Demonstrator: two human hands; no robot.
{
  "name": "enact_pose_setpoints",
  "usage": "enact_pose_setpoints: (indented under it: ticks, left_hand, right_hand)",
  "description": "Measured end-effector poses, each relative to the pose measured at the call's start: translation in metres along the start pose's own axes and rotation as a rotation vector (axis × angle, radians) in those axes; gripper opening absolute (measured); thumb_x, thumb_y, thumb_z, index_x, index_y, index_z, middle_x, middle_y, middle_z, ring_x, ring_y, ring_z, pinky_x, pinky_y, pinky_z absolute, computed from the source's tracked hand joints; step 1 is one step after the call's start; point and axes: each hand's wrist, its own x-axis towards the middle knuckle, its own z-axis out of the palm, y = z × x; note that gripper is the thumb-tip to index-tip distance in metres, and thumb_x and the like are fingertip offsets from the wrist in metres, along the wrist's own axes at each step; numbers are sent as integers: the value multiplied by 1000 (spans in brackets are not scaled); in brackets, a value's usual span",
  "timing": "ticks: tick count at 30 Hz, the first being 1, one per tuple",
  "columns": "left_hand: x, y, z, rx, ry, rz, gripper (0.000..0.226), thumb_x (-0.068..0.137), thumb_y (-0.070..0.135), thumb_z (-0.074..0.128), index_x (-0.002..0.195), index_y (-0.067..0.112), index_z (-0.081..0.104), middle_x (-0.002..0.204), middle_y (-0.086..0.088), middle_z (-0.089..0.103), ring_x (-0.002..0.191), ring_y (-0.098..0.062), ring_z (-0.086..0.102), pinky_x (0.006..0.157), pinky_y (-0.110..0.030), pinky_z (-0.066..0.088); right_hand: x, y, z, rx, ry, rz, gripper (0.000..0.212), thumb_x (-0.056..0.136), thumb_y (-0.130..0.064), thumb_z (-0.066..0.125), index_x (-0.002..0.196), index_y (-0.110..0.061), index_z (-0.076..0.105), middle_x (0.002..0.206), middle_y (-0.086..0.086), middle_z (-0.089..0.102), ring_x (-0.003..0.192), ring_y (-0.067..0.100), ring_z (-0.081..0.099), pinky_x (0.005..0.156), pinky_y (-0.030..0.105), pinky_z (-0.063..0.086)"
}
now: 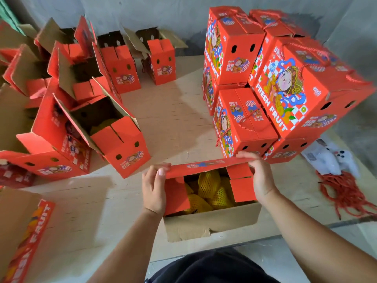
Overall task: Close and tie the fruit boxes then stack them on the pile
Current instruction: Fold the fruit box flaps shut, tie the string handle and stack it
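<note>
**Far flap coming down over the open fruit box**

Head view: the open fruit box (212, 201) stands on the cardboard sheet (173, 119) directly in front of the person, with its long axis running left to right. The left hand (154, 188) pinches the left end of the far flap (208, 165), and the right hand (258, 176) grips its right end. The flap lies between the two hands, so both are equally near. I judge it must fold toward the person, over the yellow-netted fruit (210, 193). The pile of closed boxes (285, 82) is behind the box, to the right, and the red cords (344, 193) lie beside the right arm. The near flap is partly cut off, and the right fingertips are hidden behind the flap.
</note>
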Motion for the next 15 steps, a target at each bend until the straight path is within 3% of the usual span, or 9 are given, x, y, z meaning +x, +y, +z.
enact_pose_setpoints:
  ticks: [4, 7, 9, 11, 13, 15]
  left_hand:
    - [5, 8, 0, 74, -41, -56, 15, 86, 58, 64, 86, 43, 66, 107, 16, 72, 118, -26, 58, 104, -46, 45]
    - [7, 4, -10, 310, -160, 82, 21, 82, 62, 68, 94, 45, 69, 116, 27, 67, 122, -15, 50, 105, -30, 40]
    - [11, 2, -18, 475, -249, 173, 44, 80, 73, 64, 109, 41, 73, 129, 27, 62, 123, -11, 46, 106, -30, 36]
    - [16, 5, -22, 661, -342, 228, 72, 75, 85, 57, 126, 36, 72, 139, 20, 59, 124, -14, 43, 109, -35, 34]
    - [22, 11, -20, 817, -449, 289, 91, 72, 92, 51, 139, 33, 65, 145, 11, 59, 128, -21, 47, 110, -41, 36]
    - [29, 17, -17, 883, -511, 346, 94, 74, 94, 48, 142, 30, 62, 142, 5, 62, 129, -24, 54, 108, -44, 41]
  right_hand:
    - [-7, -1, -3, 91, -72, 58, 47, 92, -11, 33, 109, -13, 77, 132, 5, 69, 135, 20, 55, 116, 40, 39]
    - [-8, 0, -13, -129, -171, 11, 49, 95, -50, 39, 115, -27, 77, 145, -5, 60, 138, 3, 49, 120, 33, 29]
    - [-10, 3, -23, -432, -291, -84, 49, 89, -67, 56, 125, -38, 70, 156, -12, 45, 143, -2, 39, 117, 29, 30]
    - [-10, 4, -28, -641, -402, -117, 71, 79, -69, 75, 141, -39, 58, 156, -21, 32, 142, -1, 34, 112, 28, 35]
    - [-6, 0, -26, -783, -420, -163, 89, 73, -69, 74, 151, -36, 47, 147, -22, 30, 135, 5, 40, 106, 33, 45]
    - [-1, -5, -22, -899, -400, -246, 93, 73, -77, 64, 154, -36, 43, 143, -18, 33, 128, 11, 48, 96, 40, 54]
